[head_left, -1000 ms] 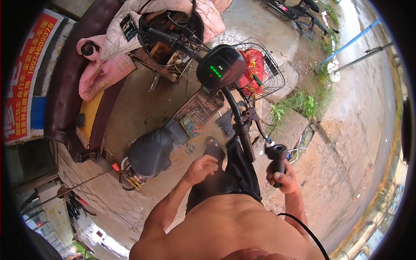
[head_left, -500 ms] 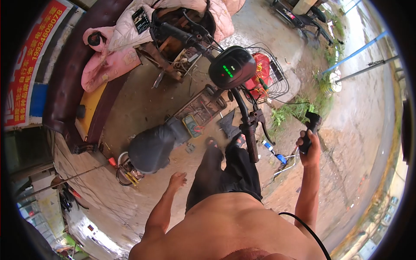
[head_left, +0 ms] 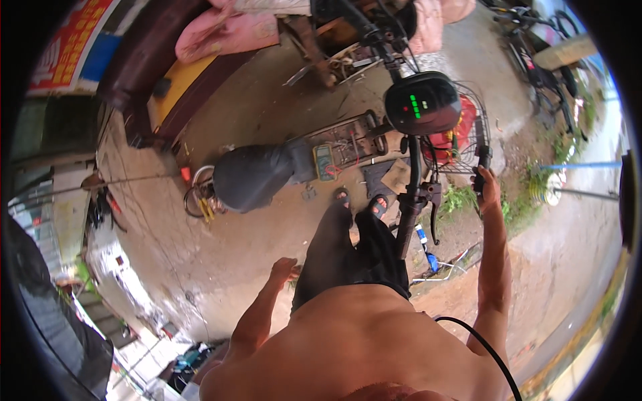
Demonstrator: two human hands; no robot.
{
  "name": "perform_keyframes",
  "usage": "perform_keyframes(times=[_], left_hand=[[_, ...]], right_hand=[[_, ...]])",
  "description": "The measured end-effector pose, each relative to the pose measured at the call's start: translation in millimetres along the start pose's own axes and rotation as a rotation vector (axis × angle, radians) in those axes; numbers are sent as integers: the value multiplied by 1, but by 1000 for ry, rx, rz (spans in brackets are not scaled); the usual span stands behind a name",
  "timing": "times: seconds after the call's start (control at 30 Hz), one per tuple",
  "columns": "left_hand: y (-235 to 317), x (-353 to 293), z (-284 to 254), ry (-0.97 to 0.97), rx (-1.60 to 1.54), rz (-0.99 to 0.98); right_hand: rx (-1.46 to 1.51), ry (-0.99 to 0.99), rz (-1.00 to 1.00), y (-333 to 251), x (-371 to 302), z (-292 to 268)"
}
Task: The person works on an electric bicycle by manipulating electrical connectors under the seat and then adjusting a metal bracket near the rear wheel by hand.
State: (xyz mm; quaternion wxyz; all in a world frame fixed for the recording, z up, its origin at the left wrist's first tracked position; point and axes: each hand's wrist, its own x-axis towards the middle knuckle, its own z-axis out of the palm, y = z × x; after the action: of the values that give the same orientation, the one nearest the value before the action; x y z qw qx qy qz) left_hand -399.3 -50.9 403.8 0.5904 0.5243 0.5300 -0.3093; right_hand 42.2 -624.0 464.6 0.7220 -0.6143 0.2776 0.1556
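In my right hand (head_left: 490, 188) is a black pistol-shaped power tool (head_left: 483, 159), perhaps a cordless drill, raised beside the wire front basket (head_left: 476, 127) of an electric scooter. My fingers wrap its grip; the business end is hard to make out. My left hand (head_left: 285, 269) hangs low beside my thigh, fingers loosely bent, with nothing seen in it. The scooter's handlebar (head_left: 409, 217) and lit round display (head_left: 422, 103) stand before me. Behind them lies its footboard (head_left: 351, 144), with a yellow multimeter (head_left: 326, 162) and red leads on it, near the black seat (head_left: 251, 179).
A dark red sofa (head_left: 137, 60) with a pink quilt (head_left: 227, 33) stands at the back left. Red material fills the basket. A blue-and-white can (head_left: 428, 250) and bent white rods lie on the ground at right. Another two-wheeler (head_left: 535, 67) is parked far right.
My right hand has carried the black tool forward, closer to the basket. My view has shifted, so the scooter appears further right. My left hand still hangs low.
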Motion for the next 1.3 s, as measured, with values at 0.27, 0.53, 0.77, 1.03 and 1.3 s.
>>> perform_keyframes(times=[0.27,0.53,0.77,1.03,1.3], left_hand=[[-28,-23,43,31,-72,33],[-42,-44,78,83,-230,-44],[-37,-56,106,159,-265,-72],[-46,-43,98,65,-268,-58],[-53,-57,72,103,-207,-36]], right_hand=[[-462,6,-146,34,100,9],[-708,76,-406,65,152,-20],[-515,26,-351,68,153,-30],[-371,90,-293,63,132,-39],[-208,203,-248,81,86,-89]])
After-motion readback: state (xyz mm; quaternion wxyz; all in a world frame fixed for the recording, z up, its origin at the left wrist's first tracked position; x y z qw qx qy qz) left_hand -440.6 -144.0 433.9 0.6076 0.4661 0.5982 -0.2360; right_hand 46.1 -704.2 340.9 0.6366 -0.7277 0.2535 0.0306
